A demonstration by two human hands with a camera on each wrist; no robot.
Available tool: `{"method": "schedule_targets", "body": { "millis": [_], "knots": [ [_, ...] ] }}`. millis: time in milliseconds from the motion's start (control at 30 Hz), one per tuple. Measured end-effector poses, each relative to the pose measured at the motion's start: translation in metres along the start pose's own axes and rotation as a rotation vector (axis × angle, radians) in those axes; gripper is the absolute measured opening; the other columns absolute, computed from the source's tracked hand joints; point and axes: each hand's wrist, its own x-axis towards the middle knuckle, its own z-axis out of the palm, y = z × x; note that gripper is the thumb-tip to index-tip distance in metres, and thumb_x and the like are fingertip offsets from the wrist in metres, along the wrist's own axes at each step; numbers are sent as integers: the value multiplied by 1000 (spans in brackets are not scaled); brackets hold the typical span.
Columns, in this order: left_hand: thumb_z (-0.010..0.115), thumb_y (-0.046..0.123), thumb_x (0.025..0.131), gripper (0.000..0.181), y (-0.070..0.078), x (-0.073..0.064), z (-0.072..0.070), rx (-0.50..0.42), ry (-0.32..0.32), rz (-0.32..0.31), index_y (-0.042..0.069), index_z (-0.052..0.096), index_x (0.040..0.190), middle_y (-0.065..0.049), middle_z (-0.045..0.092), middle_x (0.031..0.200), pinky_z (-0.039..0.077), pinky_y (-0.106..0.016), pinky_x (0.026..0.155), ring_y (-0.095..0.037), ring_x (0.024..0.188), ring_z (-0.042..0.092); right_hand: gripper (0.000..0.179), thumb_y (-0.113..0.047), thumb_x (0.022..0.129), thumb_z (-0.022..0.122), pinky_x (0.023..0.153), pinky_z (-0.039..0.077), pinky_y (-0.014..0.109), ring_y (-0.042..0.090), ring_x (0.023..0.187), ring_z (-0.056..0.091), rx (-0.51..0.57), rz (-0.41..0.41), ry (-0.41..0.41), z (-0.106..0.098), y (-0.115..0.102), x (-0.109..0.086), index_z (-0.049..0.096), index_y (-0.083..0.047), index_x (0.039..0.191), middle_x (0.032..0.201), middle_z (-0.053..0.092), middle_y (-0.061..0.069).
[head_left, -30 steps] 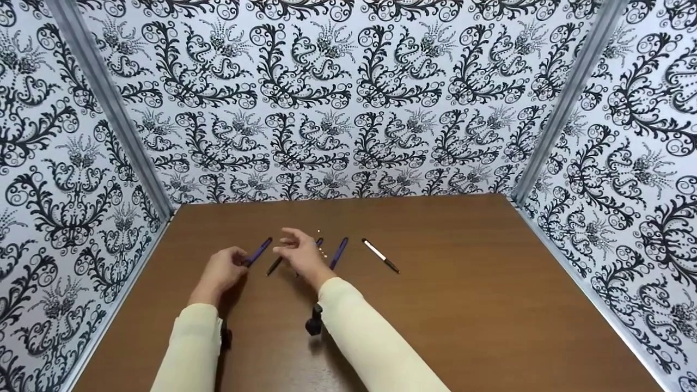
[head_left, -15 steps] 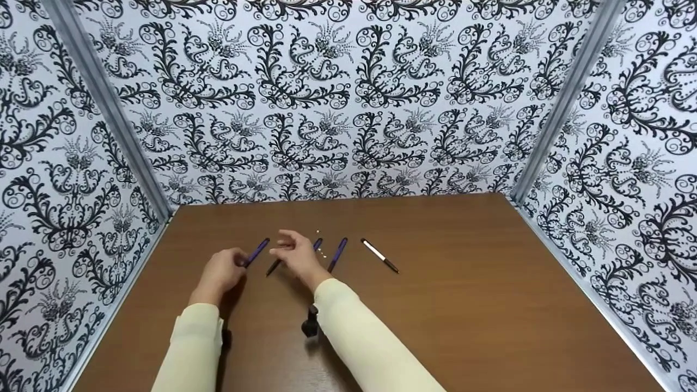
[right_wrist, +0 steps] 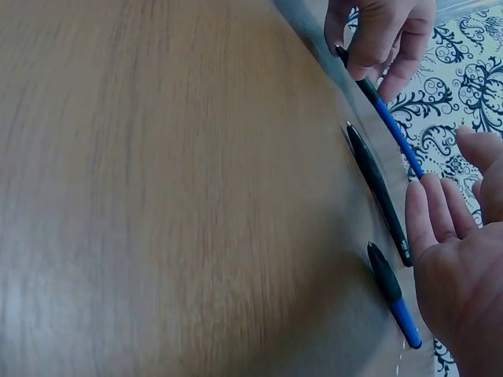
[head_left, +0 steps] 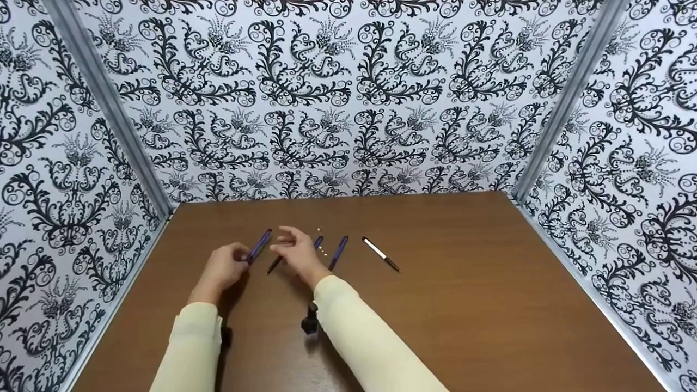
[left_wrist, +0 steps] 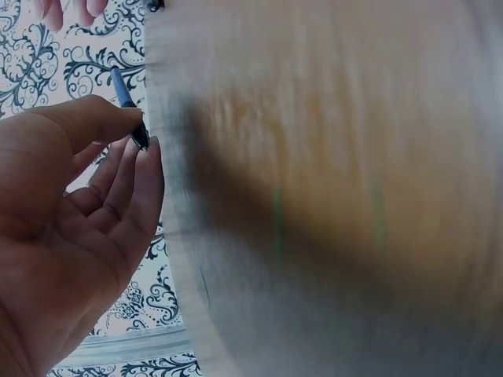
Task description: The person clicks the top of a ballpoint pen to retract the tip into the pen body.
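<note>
My left hand [head_left: 224,267] pinches a blue-purple pen [head_left: 260,243] by its dark grip end between thumb and fingertips. In the left wrist view that pen [left_wrist: 124,93] points away from the hand. The right wrist view shows the same pen [right_wrist: 393,129] with its blue end close to the fingertips of my right hand [right_wrist: 464,236]; touching or apart, I cannot tell. My right hand [head_left: 299,253] hovers with relaxed fingers, nothing in its grasp. Below it lie a black pen [right_wrist: 379,192] and a blue pen with a dark grip [right_wrist: 393,294], both partly hidden in the head view.
Right of my hands lie another purple pen [head_left: 338,253] and a white pen with a black grip [head_left: 380,254] on the brown wooden table [head_left: 463,305]. Small bright specks show near the middle pens. Patterned walls [head_left: 348,98] enclose the back and sides.
The far end of the pen in my left hand has risen slightly. My right hand has shifted a little left over the second and has stayed nearly still. The other pens lie where they were.
</note>
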Motion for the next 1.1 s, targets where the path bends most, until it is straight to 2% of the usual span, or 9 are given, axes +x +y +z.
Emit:
{"method": "schedule_targets", "body": {
  "millis": [400, 600, 800, 1100],
  "knots": [
    [63, 2, 100, 28, 10, 5, 0, -198, -5, 48, 8, 69, 127, -15, 70, 117, 57, -39, 83, -28, 99, 67, 58, -4, 88, 82, 88, 59, 27, 16, 102, 71, -23, -28, 56, -6, -11, 7, 62, -6, 142, 127, 70, 23],
    [65, -1, 97, 27, 17, 4, 2, -217, 50, 135, 3, 70, 123, -16, 73, 111, 53, -35, 90, -27, 102, 67, 59, -6, 90, 80, 85, 59, 27, 17, 103, 71, -22, -48, 60, -9, -18, 9, 59, -6, 145, 127, 69, 22],
    [64, -4, 98, 28, 26, 2, 3, -268, 32, 143, 2, 70, 124, -16, 71, 113, 52, -26, 85, -25, 102, 65, 60, -5, 90, 81, 86, 59, 27, 16, 101, 72, -26, -57, 88, -15, -22, 12, 59, -5, 145, 120, 73, 15],
    [62, -6, 97, 30, 39, 2, 9, -348, 0, 160, 2, 70, 125, -17, 71, 110, 52, -22, 80, -21, 96, 64, 60, -3, 92, 78, 93, 59, 31, 21, 107, 70, -29, -71, 89, -24, -29, 14, 56, -6, 147, 128, 69, 24]
  ]
}}
